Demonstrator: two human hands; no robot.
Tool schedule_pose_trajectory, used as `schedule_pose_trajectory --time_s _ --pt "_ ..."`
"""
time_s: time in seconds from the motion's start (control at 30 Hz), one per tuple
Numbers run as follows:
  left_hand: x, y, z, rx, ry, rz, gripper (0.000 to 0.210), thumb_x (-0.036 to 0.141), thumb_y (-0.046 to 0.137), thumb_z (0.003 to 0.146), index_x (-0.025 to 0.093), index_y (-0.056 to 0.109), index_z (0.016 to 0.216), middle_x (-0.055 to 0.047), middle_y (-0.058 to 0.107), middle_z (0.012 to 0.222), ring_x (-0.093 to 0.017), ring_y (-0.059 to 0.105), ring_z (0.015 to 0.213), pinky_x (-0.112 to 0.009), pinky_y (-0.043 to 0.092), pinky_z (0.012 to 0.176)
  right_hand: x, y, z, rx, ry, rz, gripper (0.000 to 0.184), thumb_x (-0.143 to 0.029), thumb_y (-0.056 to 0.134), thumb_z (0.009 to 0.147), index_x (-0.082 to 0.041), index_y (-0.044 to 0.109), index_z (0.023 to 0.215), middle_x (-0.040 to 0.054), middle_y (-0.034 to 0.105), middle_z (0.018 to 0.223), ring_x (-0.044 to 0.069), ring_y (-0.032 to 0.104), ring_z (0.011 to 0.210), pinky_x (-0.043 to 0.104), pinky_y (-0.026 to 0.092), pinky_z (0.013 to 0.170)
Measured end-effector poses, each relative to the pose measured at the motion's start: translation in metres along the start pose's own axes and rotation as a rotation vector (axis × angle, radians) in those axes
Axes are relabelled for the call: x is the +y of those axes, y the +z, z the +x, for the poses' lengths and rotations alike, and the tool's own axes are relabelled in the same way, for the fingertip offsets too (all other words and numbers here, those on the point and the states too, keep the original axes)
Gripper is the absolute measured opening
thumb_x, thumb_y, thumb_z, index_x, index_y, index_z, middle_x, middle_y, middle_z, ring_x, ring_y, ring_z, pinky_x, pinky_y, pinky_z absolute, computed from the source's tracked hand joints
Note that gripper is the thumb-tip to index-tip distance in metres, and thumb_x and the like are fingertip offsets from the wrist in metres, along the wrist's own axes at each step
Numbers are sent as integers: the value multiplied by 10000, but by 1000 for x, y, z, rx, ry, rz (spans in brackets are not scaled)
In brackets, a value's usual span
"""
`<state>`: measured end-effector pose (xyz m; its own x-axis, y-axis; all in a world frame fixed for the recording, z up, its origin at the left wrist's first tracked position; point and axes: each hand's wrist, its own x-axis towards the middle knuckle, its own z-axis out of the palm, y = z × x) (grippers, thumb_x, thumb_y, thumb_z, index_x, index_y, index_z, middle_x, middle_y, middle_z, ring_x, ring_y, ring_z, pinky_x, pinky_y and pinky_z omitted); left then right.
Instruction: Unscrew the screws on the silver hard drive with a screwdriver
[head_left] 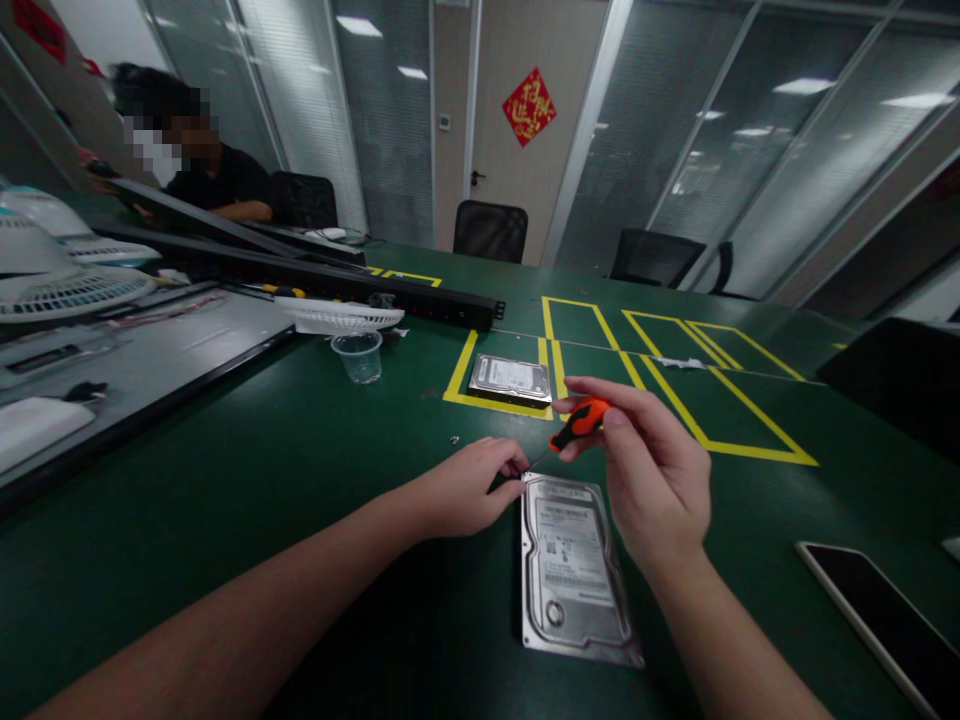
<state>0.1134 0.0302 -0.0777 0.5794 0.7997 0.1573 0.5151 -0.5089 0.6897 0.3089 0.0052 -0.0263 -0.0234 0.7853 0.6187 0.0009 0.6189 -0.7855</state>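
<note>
A silver hard drive [574, 570] lies label up on the green table in front of me. My right hand [652, 470] grips an orange and black screwdriver [581, 425], whose thin shaft slants down to the drive's far left corner. At that same corner my left hand [480, 485] has its thumb and fingers pinched together. Whatever is between those fingertips is too small to make out. Beyond both hands, a second hard drive [510, 378] rests inside a yellow taped box. A few tiny screws [454, 440] lie on the table left of the drives.
A clear plastic cup [358, 357] stands to the left, near a long black metal bar [420, 298] and white fan parts [60, 260]. A phone [877, 620] lies at the right. Yellow tape [757, 455] marks boxes on the table [420, 620]. A person [217, 175] sits at the far left.
</note>
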Motion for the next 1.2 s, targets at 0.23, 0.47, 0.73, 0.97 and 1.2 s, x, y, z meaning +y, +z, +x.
schedule_pose_trajectory --time_s 0.23,0.47,0.73,0.97,1.2 --pt "-3 2 0 10 11 2 115 229 643 983 183 668 1085 -81 720 1076 -254 672 1027 -389 539 898 -3 5 0 74 -74 -91 144 -198 671 992 -206 735 1121 125 743 1283 221 796 952 282 666 580" --pt "-3 2 0 1 5 6 126 235 637 987 178 663 1096 -89 718 1092 -262 671 1037 -412 538 914 -2 9 1 114 -63 -113 194 -181 773 919 -223 679 1083 80 774 1137 195 783 843 261 659 523" --pt "-2 1 0 5 13 7 114 223 641 985 185 660 1091 -79 716 1083 -256 670 1039 -392 532 898 -2 2 -1 7 -18 -46 274 -233 559 1060 -199 744 1260 115 770 1200 198 770 889 314 657 631" --pt "-2 1 0 2 3 7 115 241 635 987 188 659 1087 -84 718 1087 -258 672 1039 -398 538 903 -2 8 0 90 -64 -100 155 -175 729 950 -219 693 1094 109 757 1254 215 801 932 270 670 553" --pt "-2 2 1 8 9 13 126 236 641 984 180 660 1096 -87 718 1088 -255 677 1029 -390 540 894 0 6 0 47 -49 -41 198 -214 669 997 -240 700 1191 87 757 1177 209 776 930 289 664 587"
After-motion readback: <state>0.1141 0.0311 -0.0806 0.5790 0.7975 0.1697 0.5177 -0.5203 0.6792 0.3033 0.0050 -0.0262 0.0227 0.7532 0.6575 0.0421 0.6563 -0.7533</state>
